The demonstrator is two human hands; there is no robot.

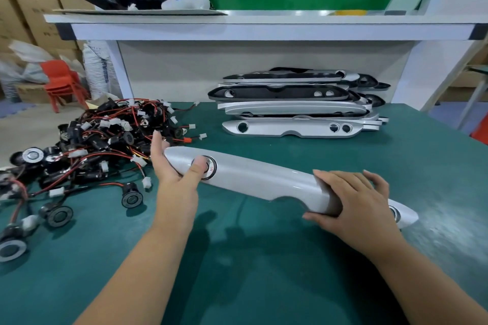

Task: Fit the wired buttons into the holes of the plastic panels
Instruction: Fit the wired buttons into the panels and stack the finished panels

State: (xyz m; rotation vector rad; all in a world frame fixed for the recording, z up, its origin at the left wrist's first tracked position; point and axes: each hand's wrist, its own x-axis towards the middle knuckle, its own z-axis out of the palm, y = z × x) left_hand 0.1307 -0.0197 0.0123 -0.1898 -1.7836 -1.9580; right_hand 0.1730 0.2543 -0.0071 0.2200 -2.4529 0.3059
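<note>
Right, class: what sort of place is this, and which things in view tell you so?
Probably a small factory assembly bench. A heap of wired buttons lies on the green mat, matching plastic panels are stacked behind, and cardboard boxes are piled at the left.

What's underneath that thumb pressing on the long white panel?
A round button seated in the white panel, its ring and lettering showing beside the thumb of the left hand. Its centre and any wiring beneath the panel are covered.

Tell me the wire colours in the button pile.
The wires are red and black, seen best in the head view.
</note>
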